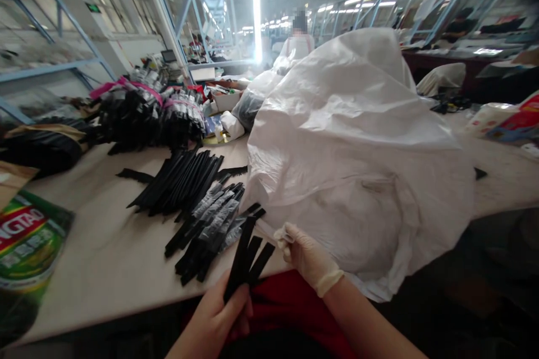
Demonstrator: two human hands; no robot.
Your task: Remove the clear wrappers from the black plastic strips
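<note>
My left hand (pixel 229 304), bare, is closed around several flat black strips (pixel 248 255) that fan out upward from its fingers. To its right, my right hand (pixel 309 258) wears a thin whitish glove and has its fingers pinched together. Something small and whitish shows at the fingertips, too unclear to name. Behind that hand a large white plastic sheet (pixel 349 162) is heaped on the table. Bundles of black strips wrapped in clear film (pixel 214 224) lie just beyond my left hand. Farther back is a fanned pile of loose black strips (pixel 181 182).
Large bundles of black strips with pink ties (pixel 130 115) stand at the back left of the table (pixel 105 252). A green printed bag (pixel 31 252) sits at the left edge. An open carton (pixel 225 100) stands behind. Another person (pixel 298 42) is in the distance.
</note>
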